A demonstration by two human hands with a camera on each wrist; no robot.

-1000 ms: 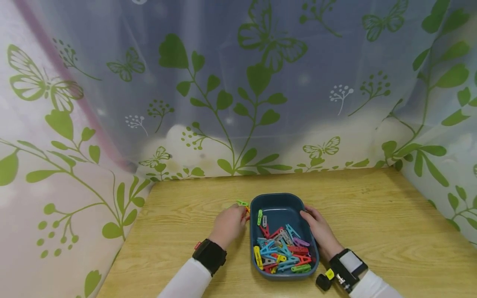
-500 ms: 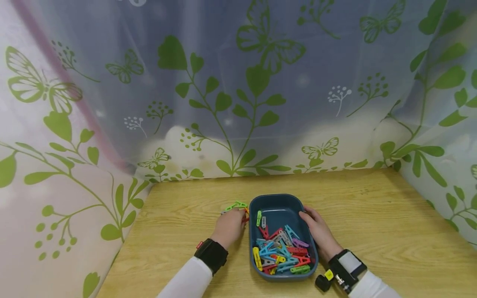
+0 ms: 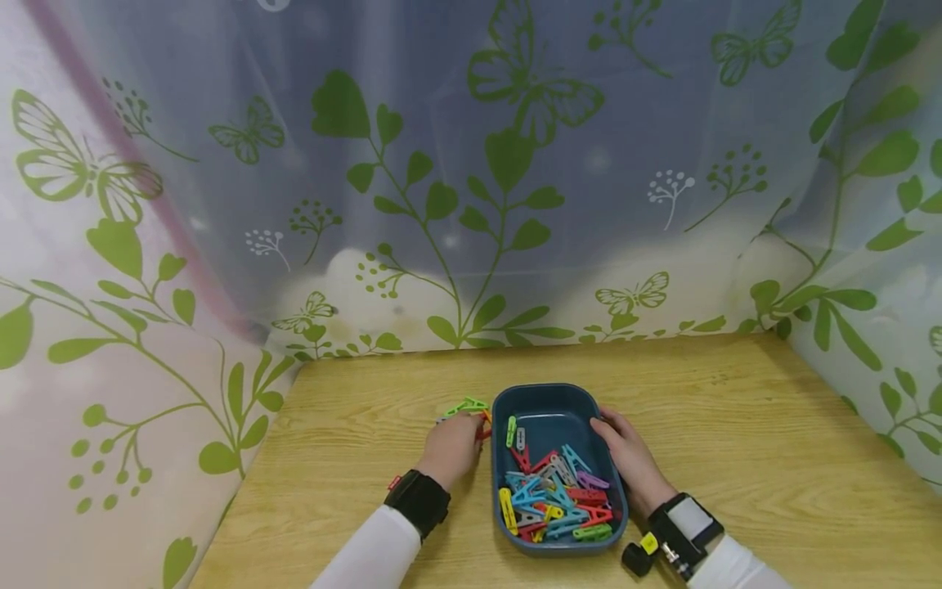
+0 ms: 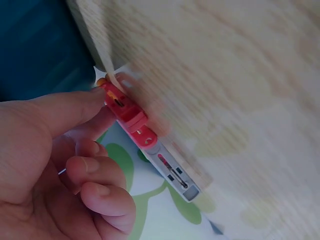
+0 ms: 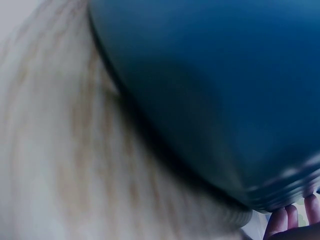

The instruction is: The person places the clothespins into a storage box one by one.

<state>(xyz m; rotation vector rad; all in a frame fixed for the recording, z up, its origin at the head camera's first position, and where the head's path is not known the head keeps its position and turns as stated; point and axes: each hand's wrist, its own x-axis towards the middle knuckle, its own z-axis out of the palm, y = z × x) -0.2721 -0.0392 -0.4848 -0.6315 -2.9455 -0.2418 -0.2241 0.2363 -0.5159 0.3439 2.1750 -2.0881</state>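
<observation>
My left hand is low over the table, left of a dark blue plastic box. In the left wrist view its thumb and forefinger pinch the end of a red clothespin, the other fingers curled. A grey clothespin lies against the red one. Just past the fingers, green clothespins lie on the table, partly hidden by the hand. My right hand grips the box's right wall, thumb at the rim and fingers outside. Inside the box, clothespins in several colours are heaped toward the near end.
The wooden table extends to both sides and behind the box. A curtain printed with leaves and butterflies hangs along the back and sides. A small black device with a yellow part hangs by the right wrist.
My left hand has shifted slightly down, and more of the green clothespins shows past its fingers. The right hand keeps its grip on the box.
</observation>
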